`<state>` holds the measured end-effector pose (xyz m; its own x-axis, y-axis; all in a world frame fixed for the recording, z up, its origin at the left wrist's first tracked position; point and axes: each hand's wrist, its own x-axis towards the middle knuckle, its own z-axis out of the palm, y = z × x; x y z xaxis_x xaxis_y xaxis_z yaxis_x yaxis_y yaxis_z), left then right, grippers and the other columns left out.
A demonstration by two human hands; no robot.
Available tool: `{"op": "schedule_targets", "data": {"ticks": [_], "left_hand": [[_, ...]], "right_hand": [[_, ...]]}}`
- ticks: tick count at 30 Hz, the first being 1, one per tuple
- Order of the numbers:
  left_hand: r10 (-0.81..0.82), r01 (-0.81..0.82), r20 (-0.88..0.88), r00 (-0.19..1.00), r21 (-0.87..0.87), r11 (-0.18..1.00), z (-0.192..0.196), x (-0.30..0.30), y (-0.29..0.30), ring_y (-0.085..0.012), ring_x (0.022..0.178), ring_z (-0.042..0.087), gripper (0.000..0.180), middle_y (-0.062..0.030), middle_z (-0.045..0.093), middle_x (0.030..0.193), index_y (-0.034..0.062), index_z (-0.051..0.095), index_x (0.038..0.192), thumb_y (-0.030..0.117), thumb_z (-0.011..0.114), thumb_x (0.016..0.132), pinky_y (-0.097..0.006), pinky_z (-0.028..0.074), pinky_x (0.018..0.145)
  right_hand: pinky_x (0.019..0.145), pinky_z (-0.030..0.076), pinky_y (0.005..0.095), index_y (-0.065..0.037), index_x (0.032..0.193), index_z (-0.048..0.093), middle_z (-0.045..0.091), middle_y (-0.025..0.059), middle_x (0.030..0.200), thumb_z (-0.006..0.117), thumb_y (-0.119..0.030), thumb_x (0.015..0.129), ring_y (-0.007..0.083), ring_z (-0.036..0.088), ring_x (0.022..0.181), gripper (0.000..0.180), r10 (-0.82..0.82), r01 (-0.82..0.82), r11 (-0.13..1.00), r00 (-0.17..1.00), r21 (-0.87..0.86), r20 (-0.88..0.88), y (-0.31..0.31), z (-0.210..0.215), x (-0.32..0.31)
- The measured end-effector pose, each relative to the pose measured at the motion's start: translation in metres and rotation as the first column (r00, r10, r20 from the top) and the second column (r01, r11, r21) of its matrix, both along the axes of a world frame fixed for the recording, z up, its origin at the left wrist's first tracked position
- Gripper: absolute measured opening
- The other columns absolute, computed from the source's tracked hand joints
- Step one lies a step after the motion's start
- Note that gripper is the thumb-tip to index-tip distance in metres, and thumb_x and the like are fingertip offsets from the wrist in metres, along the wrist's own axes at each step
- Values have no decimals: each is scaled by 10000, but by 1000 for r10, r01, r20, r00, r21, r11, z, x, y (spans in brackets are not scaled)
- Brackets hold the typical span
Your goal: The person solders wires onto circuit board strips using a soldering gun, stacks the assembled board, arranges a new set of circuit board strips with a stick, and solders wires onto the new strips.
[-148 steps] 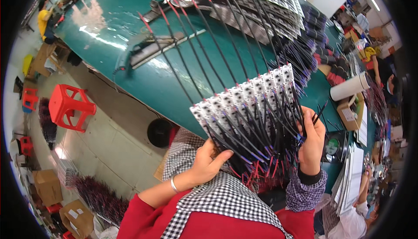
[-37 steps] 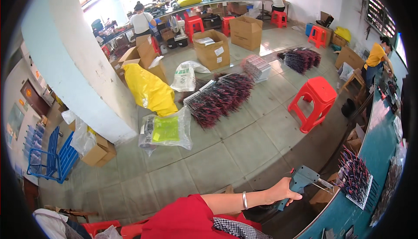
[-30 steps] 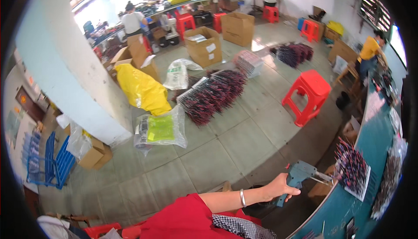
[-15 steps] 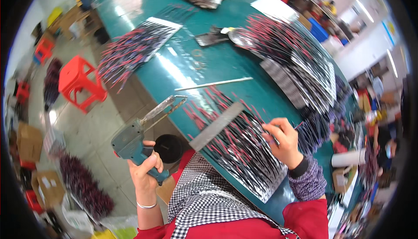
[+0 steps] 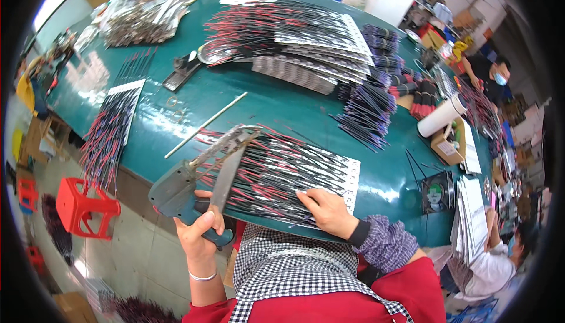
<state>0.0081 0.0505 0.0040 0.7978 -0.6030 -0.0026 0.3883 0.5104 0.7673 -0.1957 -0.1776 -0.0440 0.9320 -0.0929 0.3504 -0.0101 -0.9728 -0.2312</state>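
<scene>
My left hand [image 5: 203, 232] is closed round the grip of a teal and grey soldering gun [image 5: 178, 192]. Its long metal tip reaches over the left end of a sheet of wires. Many black wires [image 5: 282, 173] with red ends lie side by side on a patterned white sheet [image 5: 352, 179] at the table's near edge. A flat grey metal bar [image 5: 228, 176] lies across them, close to the gun. My right hand [image 5: 332, 214] rests low on the wires' right part, fingers curled together; a thin dark strand shows beside the fingertips, but what they grip is hidden.
A pale rod [image 5: 206, 124] lies beyond the sheet on the green table [image 5: 312, 111]. Stacked wire sheets [image 5: 323, 40] stand behind, with purple-ended bundles [image 5: 371, 111] beside them. Another wire sheet [image 5: 115, 128] overhangs the left edge. A red stool [image 5: 88, 205] stands below. Co-workers sit around.
The view has turned to the right. My right hand has come down onto the wires' near side, and the gun's tip now hangs over the wires by the metal bar.
</scene>
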Motion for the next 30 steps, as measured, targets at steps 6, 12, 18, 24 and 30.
{"op": "schedule_targets", "data": {"ticks": [6,12,18,24,30], "left_hand": [[-14,16,50,999,-45,999,8,1,-12,-134,566,455,465,-52,458,732,-80,515,1224,29,702,813,-262,416,458],[69,-63,80,994,-76,995,10,0,22,-170,529,483,465,-87,509,681,-96,532,1190,0,716,773,-292,421,457],[79,-78,31,996,-34,996,6,-14,15,-175,540,481,459,-92,499,720,-80,526,1194,-2,698,776,-298,423,469],[110,-110,16,994,7,994,6,-27,10,-216,507,507,484,-135,529,671,-96,524,1169,-6,722,737,-317,430,461],[14,-14,67,998,8,1000,10,-31,-8,-148,550,455,465,-66,468,734,-83,527,1215,3,713,797,-281,416,459]], "right_hand": [[702,552,338,25,1266,579,586,110,1081,584,-95,811,242,626,938,471,19,-19,1000,1000,21,25,20,-4,40],[806,555,393,10,1237,626,638,163,1132,590,20,803,327,631,987,435,-316,306,948,863,91,394,-6,15,62],[1143,383,449,57,1416,464,505,240,1450,490,-12,905,351,500,1346,516,-296,297,955,955,15,-30,-42,-23,111],[1148,379,443,-10,1424,490,493,195,1475,481,9,906,333,468,1377,519,-327,332,943,928,0,178,-78,-1,67],[1136,390,448,65,1409,460,474,270,1434,479,-12,919,400,448,1367,496,-589,588,775,805,-233,75,-142,-23,-2]]}}
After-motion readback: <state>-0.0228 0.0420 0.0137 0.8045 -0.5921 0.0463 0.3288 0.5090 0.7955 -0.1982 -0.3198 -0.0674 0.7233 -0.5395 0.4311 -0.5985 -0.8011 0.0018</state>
